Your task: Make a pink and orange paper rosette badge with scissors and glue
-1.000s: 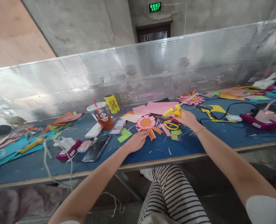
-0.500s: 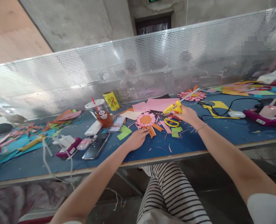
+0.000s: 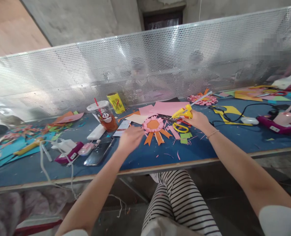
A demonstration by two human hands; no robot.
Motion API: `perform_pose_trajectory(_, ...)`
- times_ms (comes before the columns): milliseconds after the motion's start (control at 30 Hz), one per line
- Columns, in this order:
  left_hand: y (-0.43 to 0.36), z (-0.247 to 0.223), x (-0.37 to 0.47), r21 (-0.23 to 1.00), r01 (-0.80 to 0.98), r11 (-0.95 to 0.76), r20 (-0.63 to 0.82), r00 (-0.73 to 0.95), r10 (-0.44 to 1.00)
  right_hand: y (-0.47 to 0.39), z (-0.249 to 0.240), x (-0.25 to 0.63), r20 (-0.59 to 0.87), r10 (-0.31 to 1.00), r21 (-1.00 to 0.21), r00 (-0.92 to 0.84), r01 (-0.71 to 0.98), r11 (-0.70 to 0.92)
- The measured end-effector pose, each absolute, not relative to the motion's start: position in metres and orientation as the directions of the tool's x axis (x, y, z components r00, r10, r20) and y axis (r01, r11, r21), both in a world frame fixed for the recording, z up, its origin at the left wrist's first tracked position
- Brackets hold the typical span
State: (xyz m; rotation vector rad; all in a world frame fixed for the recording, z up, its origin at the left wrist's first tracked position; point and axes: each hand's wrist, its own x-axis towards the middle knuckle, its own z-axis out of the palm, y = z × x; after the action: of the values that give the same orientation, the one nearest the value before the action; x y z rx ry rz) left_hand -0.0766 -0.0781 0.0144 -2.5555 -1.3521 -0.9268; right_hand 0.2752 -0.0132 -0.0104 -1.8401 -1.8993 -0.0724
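A yellow hot glue gun (image 3: 180,113) with a clear glue stick in its back is gripped in my right hand (image 3: 198,120), its nozzle pointing left. Left of it lies a paper rosette (image 3: 153,125) with pink loops, an orange centre and orange ribbon tails (image 3: 158,138). My left hand (image 3: 131,138) is beside the rosette's left edge, blurred by motion; its fingers cannot be made out clearly. Yellow-handled scissors (image 3: 181,127) rest under the glue gun. Pink paper sheets (image 3: 170,109) lie behind the rosette, and green paper pieces (image 3: 185,137) lie to its right.
On the left are a drink cup (image 3: 106,118), a phone (image 3: 99,151), a purple power strip (image 3: 70,153) and another yellow glue gun (image 3: 29,146). A second pink rosette (image 3: 201,99) sits near the perforated metal screen (image 3: 86,75). Cables cross the right side around another purple power strip (image 3: 278,125).
My left hand has lifted off the rosette's tails and moved left, uncovering the orange ribbons. My right hand still holds the glue gun in nearly the same place.
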Motion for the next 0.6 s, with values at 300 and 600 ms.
perform_pose_trajectory(300,-0.166,0.025,-0.155,-0.096,0.948,-0.304,0.342,0.318,0.884,-0.017,-0.011,0.277,0.367,0.93,-0.27,0.025,0.959,0.08)
perform_pose_trajectory(600,-0.238,-0.024,-0.151,-0.275,0.934,-0.228,0.262,0.301,0.917,-0.016,-0.016,0.28,0.341,0.94,-0.249,0.011,0.965,0.079)
